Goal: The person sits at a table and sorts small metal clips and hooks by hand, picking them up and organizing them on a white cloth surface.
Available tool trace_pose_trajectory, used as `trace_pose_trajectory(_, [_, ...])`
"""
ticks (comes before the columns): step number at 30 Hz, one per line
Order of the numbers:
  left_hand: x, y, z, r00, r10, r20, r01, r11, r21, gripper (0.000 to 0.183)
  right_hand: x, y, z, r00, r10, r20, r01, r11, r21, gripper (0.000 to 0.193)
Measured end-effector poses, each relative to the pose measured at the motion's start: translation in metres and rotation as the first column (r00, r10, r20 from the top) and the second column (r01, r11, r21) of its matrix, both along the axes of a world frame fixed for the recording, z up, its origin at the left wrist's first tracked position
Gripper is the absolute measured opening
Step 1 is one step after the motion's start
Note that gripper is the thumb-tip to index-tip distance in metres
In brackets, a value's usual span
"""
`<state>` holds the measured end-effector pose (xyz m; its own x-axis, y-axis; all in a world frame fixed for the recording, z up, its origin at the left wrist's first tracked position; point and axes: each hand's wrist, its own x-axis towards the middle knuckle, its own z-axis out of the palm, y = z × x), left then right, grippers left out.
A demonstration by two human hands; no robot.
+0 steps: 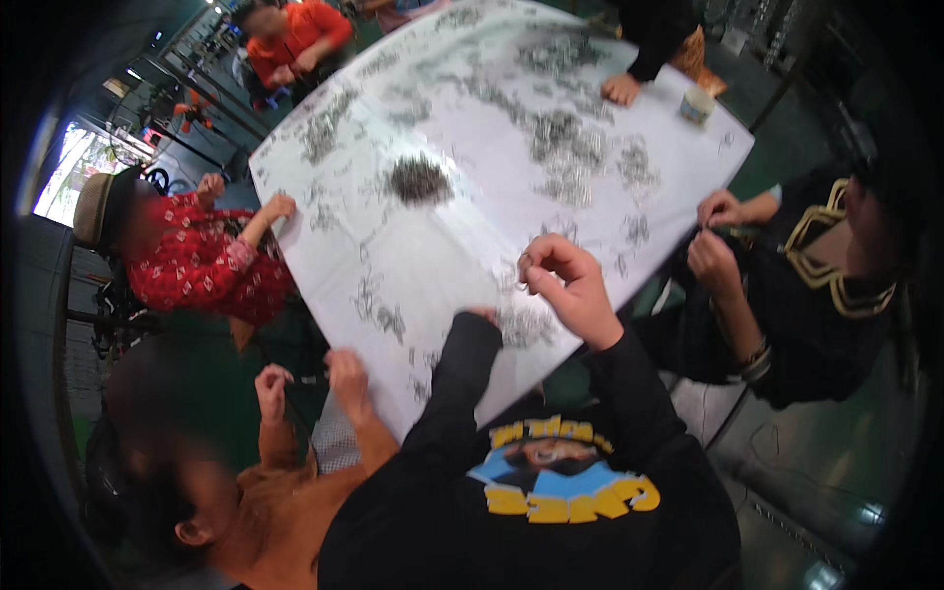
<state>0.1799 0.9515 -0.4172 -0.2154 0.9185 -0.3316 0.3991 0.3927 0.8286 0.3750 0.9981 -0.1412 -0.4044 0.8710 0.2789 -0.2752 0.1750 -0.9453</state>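
Observation:
My right hand (575, 285) is raised above the near part of a white table (452, 265). Its thumb and forefinger pinch together on something too small to make out. My left hand (484, 314) rests low over the table, nearly all of it covered by the black sleeve (462, 359), so its fingers are hidden. Beside it lies a loose pile of small dark thin metal pieces (526, 326). Farther off, a dense round heap of similar pieces (419, 181) sits near the table's middle.
More scattered metal pieces (565, 143) spread across the far side. A small tub (697, 105) stands near the right corner. Around the table are people in red (197, 261), brown (285, 511), orange (300, 34) and black (806, 295) clothing, several with hands at the edge.

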Motion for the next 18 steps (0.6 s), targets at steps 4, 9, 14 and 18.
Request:
trace_pose_trajectory(4, [0.001, 0.010, 0.014, 0.999, 0.020, -0.025, -0.019, 0.999, 0.050, 0.017, 0.044, -0.049, -0.104, 0.988, -0.145, 0.050, 0.153, 0.902, -0.404, 0.008])
trace_pose_trajectory(9, [0.011, 0.001, 0.063, 0.963, 0.248, 0.104, -0.254, 0.966, 0.048, 0.013, 0.120, -0.132, -0.169, 0.943, -0.232, 0.238, 0.332, 0.671, -0.663, 0.008])
trace_pose_trajectory(14, [0.000, 0.009, 0.055, 0.946, 0.324, -0.003, -0.323, 0.943, 0.076, 0.015, 0.174, -0.173, -0.183, 0.886, -0.327, 0.330, 0.464, 0.586, -0.664, 0.007])
trace_pose_trajectory(18, [-0.005, 0.019, 0.042, 0.929, 0.369, 0.027, -0.370, 0.929, 0.026, 0.016, 0.195, -0.186, -0.184, 0.847, -0.420, 0.326, 0.522, 0.544, -0.657, 0.008])
